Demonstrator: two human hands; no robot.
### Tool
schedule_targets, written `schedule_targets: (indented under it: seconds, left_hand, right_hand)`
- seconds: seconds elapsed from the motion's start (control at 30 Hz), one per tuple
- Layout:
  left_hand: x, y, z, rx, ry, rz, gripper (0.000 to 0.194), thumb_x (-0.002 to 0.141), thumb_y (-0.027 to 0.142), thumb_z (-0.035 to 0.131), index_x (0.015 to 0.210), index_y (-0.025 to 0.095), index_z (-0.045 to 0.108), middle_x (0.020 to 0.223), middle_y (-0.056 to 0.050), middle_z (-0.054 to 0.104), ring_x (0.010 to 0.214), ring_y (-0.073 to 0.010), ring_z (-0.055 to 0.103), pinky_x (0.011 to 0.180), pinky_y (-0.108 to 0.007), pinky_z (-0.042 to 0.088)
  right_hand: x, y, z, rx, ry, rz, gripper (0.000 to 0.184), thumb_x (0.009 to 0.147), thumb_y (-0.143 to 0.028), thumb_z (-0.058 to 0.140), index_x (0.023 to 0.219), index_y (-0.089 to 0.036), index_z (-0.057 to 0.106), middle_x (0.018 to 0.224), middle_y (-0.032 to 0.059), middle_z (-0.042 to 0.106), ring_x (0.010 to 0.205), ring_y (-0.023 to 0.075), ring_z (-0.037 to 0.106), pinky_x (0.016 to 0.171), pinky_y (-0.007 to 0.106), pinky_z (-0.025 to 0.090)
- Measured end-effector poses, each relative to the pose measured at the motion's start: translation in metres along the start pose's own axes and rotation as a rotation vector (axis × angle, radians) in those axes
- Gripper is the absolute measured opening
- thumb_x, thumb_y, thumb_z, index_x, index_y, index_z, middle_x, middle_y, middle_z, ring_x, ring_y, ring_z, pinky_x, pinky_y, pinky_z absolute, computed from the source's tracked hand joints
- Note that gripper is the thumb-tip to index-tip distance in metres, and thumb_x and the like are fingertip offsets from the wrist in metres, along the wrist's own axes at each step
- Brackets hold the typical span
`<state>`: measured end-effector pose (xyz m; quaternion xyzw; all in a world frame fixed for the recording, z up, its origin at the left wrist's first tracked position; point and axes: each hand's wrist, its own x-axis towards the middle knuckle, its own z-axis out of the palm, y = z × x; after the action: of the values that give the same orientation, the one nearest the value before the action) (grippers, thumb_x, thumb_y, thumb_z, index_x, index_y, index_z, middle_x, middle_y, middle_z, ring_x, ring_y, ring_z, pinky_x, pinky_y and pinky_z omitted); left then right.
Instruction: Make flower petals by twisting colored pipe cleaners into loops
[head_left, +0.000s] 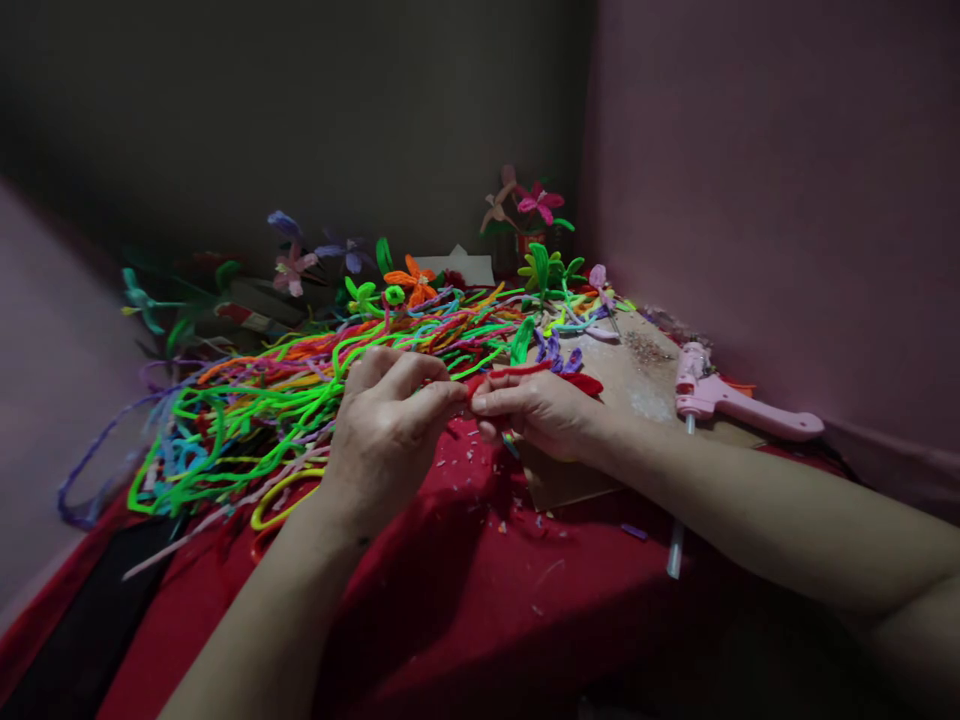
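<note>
Both hands meet over the middle of the red cloth, working on one red pipe cleaner. My left hand pinches the end of it between thumb and forefinger. From the other side, my right hand has its fingers closed on the same pipe cleaner, part of which runs back along the top of the hand. A red petal-like loop shows just behind the right hand; whether it joins the held piece I cannot tell. Fingertips cover the point where the two hands come together.
A heap of coloured pipe cleaners spreads behind my left hand, with yellow-handled scissors at its near edge. A pink glue gun lies on the cardboard at right. Pipe-cleaner flowers stand behind. Scraps dot the red cloth.
</note>
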<state>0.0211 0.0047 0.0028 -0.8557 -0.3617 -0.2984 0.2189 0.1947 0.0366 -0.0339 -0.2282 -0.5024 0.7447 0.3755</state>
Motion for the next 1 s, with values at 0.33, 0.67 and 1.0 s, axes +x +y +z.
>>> schedule_targets:
  seconds: [0.33, 0.67, 1.0]
  left_hand:
    - [0.003, -0.003, -0.005, -0.317, -0.09, -0.174, 0.009, 0.082, 0.024, 0.059, 0.08, 0.021, 0.068, 0.081, -0.003, 0.067, 0.082, -0.0186, 0.051, 0.077, -0.034, 0.042]
    - [0.003, 0.001, -0.008, -0.117, -0.174, -0.032, 0.011, 0.083, 0.024, 0.057, 0.077, 0.022, 0.067, 0.08, -0.003, 0.068, 0.092, -0.0231, 0.051, 0.086, -0.042, 0.034]
    - [0.005, 0.012, -0.003, -0.42, -0.369, -0.585, 0.016, 0.068, 0.022, 0.054, 0.053, 0.017, 0.056, 0.055, 0.0, 0.052, 0.061, -0.0155, 0.046, 0.062, -0.031, 0.036]
  right_hand:
    - [0.004, 0.005, -0.002, 0.0, -0.037, 0.034, 0.014, 0.067, -0.024, 0.067, 0.067, -0.011, 0.062, 0.051, 0.0006, 0.061, 0.044, 0.0073, 0.051, 0.048, 0.02, 0.035]
    - [0.0, 0.001, 0.0, -0.13, 0.023, 0.05, 0.011, 0.067, -0.02, 0.063, 0.06, -0.012, 0.058, 0.051, 0.0008, 0.059, 0.044, 0.0081, 0.05, 0.048, 0.022, 0.037]
    - [-0.009, 0.007, 0.007, -1.118, 0.119, -0.49, 0.011, 0.076, -0.011, 0.05, 0.068, -0.014, 0.058, 0.059, 0.002, 0.059, 0.054, 0.0104, 0.05, 0.055, 0.023, 0.037]
